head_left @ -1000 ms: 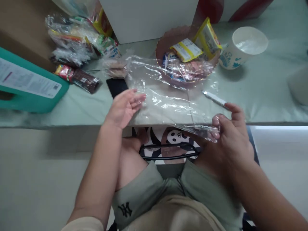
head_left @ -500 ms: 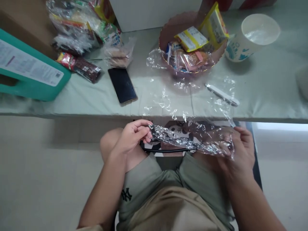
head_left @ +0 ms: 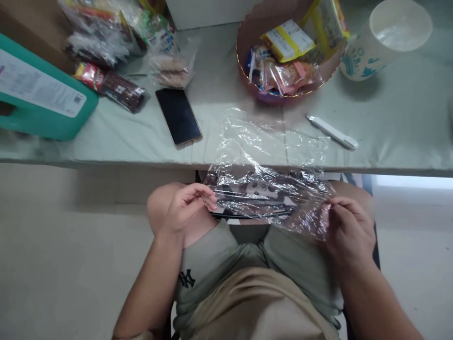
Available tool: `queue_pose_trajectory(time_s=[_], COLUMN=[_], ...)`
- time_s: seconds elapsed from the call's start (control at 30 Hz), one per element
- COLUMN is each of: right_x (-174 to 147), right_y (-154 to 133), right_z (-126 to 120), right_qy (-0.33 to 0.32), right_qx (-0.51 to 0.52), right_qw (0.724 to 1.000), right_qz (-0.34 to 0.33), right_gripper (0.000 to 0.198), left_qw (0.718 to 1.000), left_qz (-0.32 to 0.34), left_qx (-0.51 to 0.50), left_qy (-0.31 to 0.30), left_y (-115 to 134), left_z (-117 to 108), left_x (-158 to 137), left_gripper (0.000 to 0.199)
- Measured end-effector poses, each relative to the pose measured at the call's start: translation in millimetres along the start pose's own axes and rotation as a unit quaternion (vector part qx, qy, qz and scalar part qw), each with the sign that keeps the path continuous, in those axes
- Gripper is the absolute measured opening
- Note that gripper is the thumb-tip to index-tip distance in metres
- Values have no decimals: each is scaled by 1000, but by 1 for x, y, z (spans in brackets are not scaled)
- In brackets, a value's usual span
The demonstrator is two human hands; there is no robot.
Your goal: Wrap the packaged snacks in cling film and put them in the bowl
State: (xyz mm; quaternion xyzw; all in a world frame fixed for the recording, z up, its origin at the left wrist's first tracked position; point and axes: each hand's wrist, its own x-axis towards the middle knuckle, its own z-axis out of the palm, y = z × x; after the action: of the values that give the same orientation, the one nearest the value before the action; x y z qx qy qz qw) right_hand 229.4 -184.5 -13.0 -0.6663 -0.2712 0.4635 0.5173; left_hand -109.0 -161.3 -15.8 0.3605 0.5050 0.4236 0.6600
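A crinkled sheet of clear plastic film (head_left: 262, 189), perhaps a bag, spans the gap between my hands above my lap. Its far part lies over the front edge of the table. My left hand (head_left: 191, 205) has curled fingers pinching the film's left side. At the right side, my right hand (head_left: 350, 229) grips a corner between thumb and fingers. Through the film shows a panda print (head_left: 262, 190). Just beyond the film on the table lies a white pen-shaped tool (head_left: 332, 131), perhaps a cutter.
A pink gold-rimmed bowl (head_left: 244, 78) holds several wrapped snacks. Right of it stands a paper cup (head_left: 368, 56). A phone (head_left: 179, 116) lies left of centre, near packaged snacks (head_left: 122, 92) and a clear bag (head_left: 170, 66). A green box (head_left: 79, 113) stands far left.
The film has dropped and spread flatter, its far part pulled back from the bowl. My right hand has shifted slightly left and down. The view has tilted a little toward my lap.
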Motion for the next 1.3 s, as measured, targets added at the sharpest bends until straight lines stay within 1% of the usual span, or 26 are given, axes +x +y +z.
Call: queue_pose_trajectory(time_s=[0.1, 0.23, 0.3, 0.33, 0.4, 0.47, 0.5, 0.57, 0.67, 0.87, 1.1, 1.3], right_x=[3, 6, 6, 6, 5, 4, 3, 2, 1, 1, -1, 4], right_y=[3, 4, 4, 5, 6, 7, 8, 10, 12, 12, 4, -1], right_z=[1, 3, 3, 3, 2, 1, 0, 0, 0, 3, 5, 7], right_qy=[-4, 2, 7, 10, 13, 15, 17, 23, 25, 12, 30, 32], right_qx=[23, 30, 29, 27, 18, 8, 1, -14, -25, -5, -13, 10], right_qw=[1000, 1000, 1000, 1000, 1000, 1000, 1000, 1000, 999, 1000, 999, 999], right_qz=[4, -4, 0, 2, 4, 1, 1, 2, 2, -2, 20, 11], right_gripper=[21, 19, 18, 18, 17, 16, 16, 14, 13, 12, 8, 8], left_qw=[1000, 995, 994, 996, 1000, 998, 996, 995, 995, 991, 992, 988], left_qz=[12, 2, 3, 4, -4, -27, -41, -61, -64, -81, -89, -145], left_qx=[8, 93, 101, 83, 10, -59, -75, -75, -66, -103, -83, -46], left_qy=[12, 44, 41, 34, 12, 6, 11, 30, 37, 41, 43, 19], left_y=[-1, -4, -3, -3, -2, -1, -1, -3, -5, -3, 0, 6], left_z=[-3, -7, -7, -7, -4, 0, 3, 6, 6, 6, 7, 2], left_x=[-1, -2, 0, 1, 5, 9, 10, 13, 13, 13, 15, 16], left_gripper=[24, 27, 27, 29, 41, 53, 53, 47, 41, 42, 42, 43])
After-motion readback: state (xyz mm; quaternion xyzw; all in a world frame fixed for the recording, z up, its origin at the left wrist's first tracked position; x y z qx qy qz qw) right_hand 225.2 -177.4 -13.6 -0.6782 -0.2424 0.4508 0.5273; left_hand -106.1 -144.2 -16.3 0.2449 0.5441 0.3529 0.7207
